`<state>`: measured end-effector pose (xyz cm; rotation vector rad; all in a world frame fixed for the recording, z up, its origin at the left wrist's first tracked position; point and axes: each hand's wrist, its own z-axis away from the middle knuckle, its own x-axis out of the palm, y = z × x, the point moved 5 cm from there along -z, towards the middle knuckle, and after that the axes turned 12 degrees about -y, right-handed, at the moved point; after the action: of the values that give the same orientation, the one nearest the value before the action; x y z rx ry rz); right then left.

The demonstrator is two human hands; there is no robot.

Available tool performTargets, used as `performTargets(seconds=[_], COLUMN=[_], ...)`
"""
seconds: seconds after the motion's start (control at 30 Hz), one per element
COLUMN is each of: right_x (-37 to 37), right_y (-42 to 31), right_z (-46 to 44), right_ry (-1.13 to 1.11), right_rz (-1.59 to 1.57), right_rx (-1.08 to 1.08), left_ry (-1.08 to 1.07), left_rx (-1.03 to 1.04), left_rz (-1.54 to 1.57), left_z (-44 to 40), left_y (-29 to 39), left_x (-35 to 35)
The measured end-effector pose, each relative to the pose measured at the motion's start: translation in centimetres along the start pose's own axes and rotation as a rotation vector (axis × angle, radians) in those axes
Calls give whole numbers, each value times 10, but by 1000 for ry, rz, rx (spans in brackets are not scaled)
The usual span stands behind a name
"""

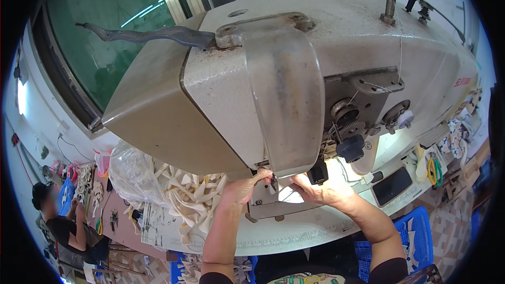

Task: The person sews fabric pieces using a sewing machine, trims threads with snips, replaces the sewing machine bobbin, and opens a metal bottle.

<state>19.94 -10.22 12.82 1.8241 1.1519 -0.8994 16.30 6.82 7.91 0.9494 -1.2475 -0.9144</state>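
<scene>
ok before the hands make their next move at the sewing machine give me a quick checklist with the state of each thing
1. Hands clear of the large cream metal sewing machine: not ok; the bare left hand and bare right hand are both close in at its underside.
2. Needle position: cannot tell; it can't be made out.
3. What the fingertips grip: cannot tell; too small and partly hidden.
4. Lighting: ok; bright light falls by the right hand.
5. Black rectangular phone out of the way: ok; it lies off to the right, touched by neither hand.

A phone [393, 186] lies near what look like scissors [436, 172].
</scene>
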Motion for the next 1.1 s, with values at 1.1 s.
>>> performTargets(seconds=[1.1], right_x=[-46], right_y=[111], right_z=[190], right_ry=[556], right_rz=[188], right_rx=[797], left_ry=[-16], left_rx=[-2], left_rz=[-16], left_z=[-3], left_y=[6], left_x=[2])
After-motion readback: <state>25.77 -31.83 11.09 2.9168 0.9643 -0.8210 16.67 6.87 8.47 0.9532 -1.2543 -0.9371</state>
